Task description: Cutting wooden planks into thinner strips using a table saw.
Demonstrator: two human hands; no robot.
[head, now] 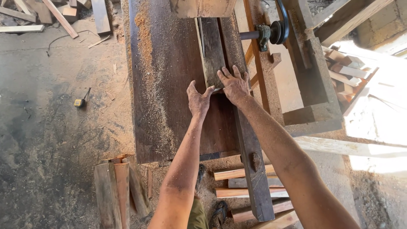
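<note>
Left hand [198, 98] lay flat and open on the saw table [169, 85], fingers together, thumb spread, fingertips touching the near end of the dark wooden board [212, 53]; it gripped nothing. Right hand [234, 85] rested palm-down, fingers splayed, on the same near end of the board, pressing rather than grasping. The board lay lengthwise on the saw table, extending away from both hands toward the far edge, its right side along a wooden rail. Sawdust [146, 46] covered the left part of the saw table. A pulley on a shaft [271, 33] sat to the right of the saw table. A yellow tape measure [79, 102] lay on the floor well to the left of the saw table. Cut wood strips [243, 193] lay on the ground at the near end of the saw table.
</note>
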